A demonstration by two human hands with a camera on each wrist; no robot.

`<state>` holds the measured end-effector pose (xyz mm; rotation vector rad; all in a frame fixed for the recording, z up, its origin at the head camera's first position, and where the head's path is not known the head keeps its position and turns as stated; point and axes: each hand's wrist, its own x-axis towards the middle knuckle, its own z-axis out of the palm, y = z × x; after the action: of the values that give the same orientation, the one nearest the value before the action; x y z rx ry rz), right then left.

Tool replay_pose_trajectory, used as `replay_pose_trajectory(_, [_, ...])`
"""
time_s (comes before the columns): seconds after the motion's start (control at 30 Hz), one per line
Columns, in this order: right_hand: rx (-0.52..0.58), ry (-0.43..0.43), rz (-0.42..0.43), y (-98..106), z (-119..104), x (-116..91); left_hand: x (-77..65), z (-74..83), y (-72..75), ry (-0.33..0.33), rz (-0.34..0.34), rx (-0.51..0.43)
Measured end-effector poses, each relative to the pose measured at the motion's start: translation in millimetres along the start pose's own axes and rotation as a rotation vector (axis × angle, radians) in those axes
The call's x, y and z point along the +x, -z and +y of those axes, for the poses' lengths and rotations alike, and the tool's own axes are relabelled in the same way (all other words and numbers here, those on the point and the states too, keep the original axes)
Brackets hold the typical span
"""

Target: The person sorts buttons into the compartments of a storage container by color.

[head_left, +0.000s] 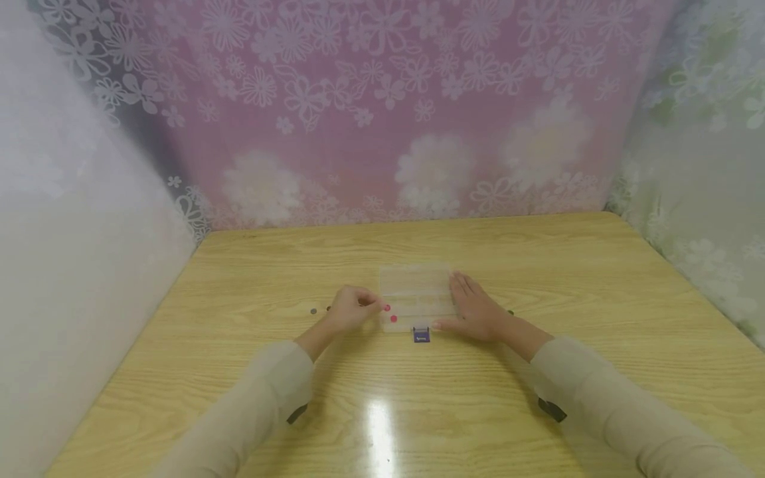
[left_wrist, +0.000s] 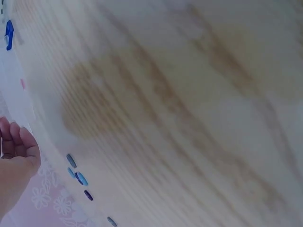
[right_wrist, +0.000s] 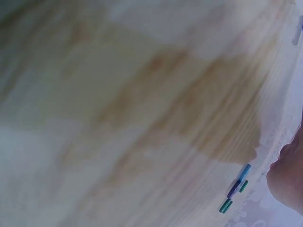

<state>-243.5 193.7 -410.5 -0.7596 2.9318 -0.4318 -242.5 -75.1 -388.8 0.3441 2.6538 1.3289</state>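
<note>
Clear box [head_left: 420,304] on table [head_left: 335,411] between your hands; your left grip [head_left: 351,309] narrow beside red pieces [head_left: 394,318], cannot tell if holding; your right grip [head_left: 480,313], straight-fingered, along its right edge.

You can read no text or numbers here; the small white mark [head_left: 421,338] on the dark blue clasp [head_left: 421,333], at the near edge of the clear box [head_left: 412,280], is too tiny to decipher.

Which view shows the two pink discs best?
Head: both pink discs show at the left end of the clear plastic box. Left wrist shows one small pink spot near its edge; right wrist, none.
</note>
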Motion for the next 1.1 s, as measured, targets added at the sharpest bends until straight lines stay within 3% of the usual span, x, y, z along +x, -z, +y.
replay_pose_trajectory(0.43, [-0.007,-0.003,-0.006,-0.5,0.9,0.2,0.5,1.6,-12.3,-0.116,-0.045,0.055])
replay_pose_trajectory(0.83, [-0.014,-0.003,-0.003,-1.1,1.8,0.3,-1.3,7.1,-13.8,-0.163,-0.063,0.141])
replay_pose_trajectory(1.1, [-0.005,-0.002,-0.003,-0.2,0.9,0.0,-2.9,7.3,-13.1,-0.167,-0.046,0.134])
